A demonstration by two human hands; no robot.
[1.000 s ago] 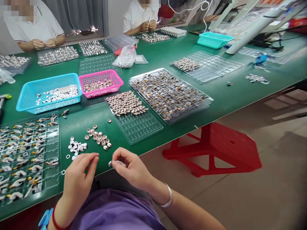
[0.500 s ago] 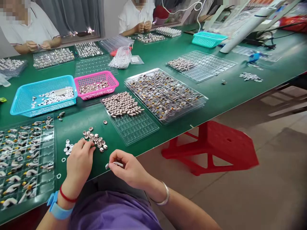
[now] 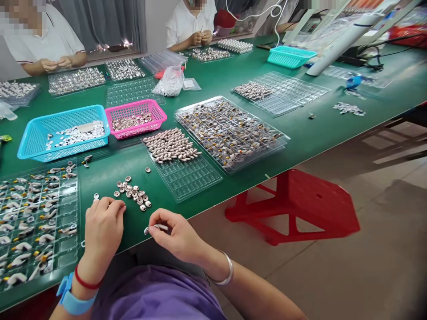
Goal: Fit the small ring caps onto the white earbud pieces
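My right hand [image 3: 176, 233] is closed in a pinch around a small curved white piece [image 3: 161, 227], held at the table's front edge. The piece's rounded end pokes out past the fingertips on the left. My left hand [image 3: 104, 226] rests low over the table with bent, closed fingers; whatever lies between them is hidden. A small white disc [image 3: 96, 196] shows just beyond its knuckles. To the right of that hand lies a loose group of small beige cup-shaped pieces [image 3: 135, 194], some showing their hollow side.
At left sits a clear compartment tray [image 3: 68, 249] of curved bird-like pieces. Behind are a blue basket [image 3: 33, 146] and a pink basket [image 3: 160, 113]. A part-filled tray [image 3: 187, 178] and a full tray [image 3: 230, 131] lie right. A red stool [image 3: 320, 209] stands beside the table. Two people work opposite.
My left hand has drawn back to the left, away from the cup-shaped pieces and over the white discs. My right hand has shifted slightly left, still pinching the curved piece.
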